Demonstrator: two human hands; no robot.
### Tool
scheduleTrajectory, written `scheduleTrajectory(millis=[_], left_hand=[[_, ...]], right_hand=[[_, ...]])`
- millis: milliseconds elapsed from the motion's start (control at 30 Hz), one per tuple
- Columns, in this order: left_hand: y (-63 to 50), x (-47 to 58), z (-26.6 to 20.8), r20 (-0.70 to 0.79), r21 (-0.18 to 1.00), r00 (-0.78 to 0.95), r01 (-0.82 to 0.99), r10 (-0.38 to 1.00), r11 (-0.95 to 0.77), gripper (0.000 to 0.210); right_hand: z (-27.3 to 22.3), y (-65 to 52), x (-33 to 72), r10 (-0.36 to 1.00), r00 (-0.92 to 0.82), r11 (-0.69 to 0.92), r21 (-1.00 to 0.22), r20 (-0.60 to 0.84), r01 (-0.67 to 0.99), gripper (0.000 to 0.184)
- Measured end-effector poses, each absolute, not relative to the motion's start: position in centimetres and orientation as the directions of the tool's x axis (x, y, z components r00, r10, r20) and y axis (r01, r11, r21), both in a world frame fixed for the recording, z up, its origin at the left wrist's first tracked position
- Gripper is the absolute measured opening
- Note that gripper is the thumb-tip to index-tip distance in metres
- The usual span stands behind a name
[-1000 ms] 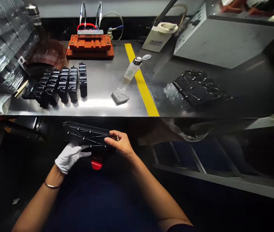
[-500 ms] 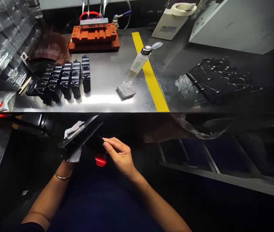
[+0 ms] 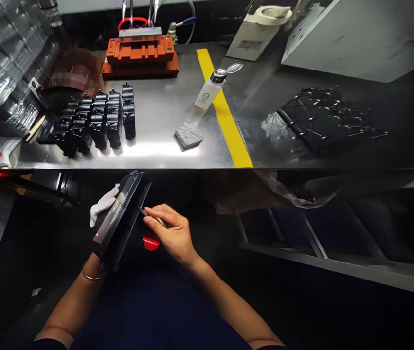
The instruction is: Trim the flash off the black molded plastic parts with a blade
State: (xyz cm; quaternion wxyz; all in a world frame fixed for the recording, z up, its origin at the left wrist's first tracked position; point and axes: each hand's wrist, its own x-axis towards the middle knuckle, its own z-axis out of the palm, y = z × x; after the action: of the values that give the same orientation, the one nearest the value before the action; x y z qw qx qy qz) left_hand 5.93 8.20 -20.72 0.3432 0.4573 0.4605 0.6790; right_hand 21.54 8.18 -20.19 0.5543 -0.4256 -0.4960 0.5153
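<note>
Clear trays (image 3: 6,63): at the far left we are seeing them stacked beside the steel bench (image 3: 159,112).
Black blocks (image 3: 97,121): they are standing in rows on the bench.
Left hand (image 3: 104,204): in a white glove, we are gripping the black part from its rear side; most of the palm is hiding behind it.
Black part (image 3: 119,209): we are keeping it in the air, below the front edge of the bench, steeply tilted, with two long walls showing.
Orange fixture (image 3: 141,56): it is sitting at the back of the bench.
Slim tool (image 3: 143,212): its dark pointed tip is meeting the near wall's edge in our view; whether it is touching, we cannot tell.
Right hand (image 3: 170,231): bare, we are pinching the tool between thumb and fingers.
White block (image 3: 189,135): it is lying near the bench edge.
Bottle (image 3: 208,92): it is standing behind the block, lid raised.
Step at the edge: we are probably working, or preparing to work, along this wall with the tip.
Next move at the tip: we judge it is calling for a firm left grip and light, controlled pressure.
</note>
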Motion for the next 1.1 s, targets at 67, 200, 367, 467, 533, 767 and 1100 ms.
scheduleTrajectory(millis=[67,200,367,467,533,767,1100], left_hand=[[7.8,5.9,-20.2,0.342,0.936,-0.332,0.034,0.879,-0.351,0.031],[7.3,6.4,-20.0,0.328,0.934,-0.314,-0.034,0.891,-0.356,0.029],[8.3,6.3,-20.8,-0.012,0.949,-0.282,-0.304,0.959,-0.077,0.034],[8.8,5.7,-20.5,-0.285,0.856,-0.057,-0.465,0.957,0.227,0.038],[9.1,5.8,-19.9,-0.356,0.742,0.055,-0.590,0.933,0.318,0.033],[12.1,8.0,-18.7,-0.502,0.650,-0.312,-0.751,0.806,0.114,0.019],[11.5,9.6,-19.0,-0.063,0.862,-0.635,-0.424,0.770,-0.279,0.044]], right_hand=[[-20.5,8.7,21.8,0.993,0.009,0.117,-0.983,0.117,-0.140,0.021],[-21.3,10.0,22.8,0.994,0.087,0.081,-0.990,0.071,-0.115,0.015],[-21.4,11.1,24.9,0.998,0.014,0.053,-0.999,0.053,0.013,0.029],[-20.8,11.3,25.7,0.987,-0.160,0.025,-0.994,0.007,0.105,0.050],[-20.4,11.3,25.4,0.986,-0.167,0.050,-0.985,0.022,0.165,0.050],[-20.3,10.5,22.2,0.991,-0.033,0.132,-0.918,0.130,0.374,0.044],[-20.7,8.6,21.3,0.999,-0.031,0.006,-0.999,0.004,0.054,0.020]])
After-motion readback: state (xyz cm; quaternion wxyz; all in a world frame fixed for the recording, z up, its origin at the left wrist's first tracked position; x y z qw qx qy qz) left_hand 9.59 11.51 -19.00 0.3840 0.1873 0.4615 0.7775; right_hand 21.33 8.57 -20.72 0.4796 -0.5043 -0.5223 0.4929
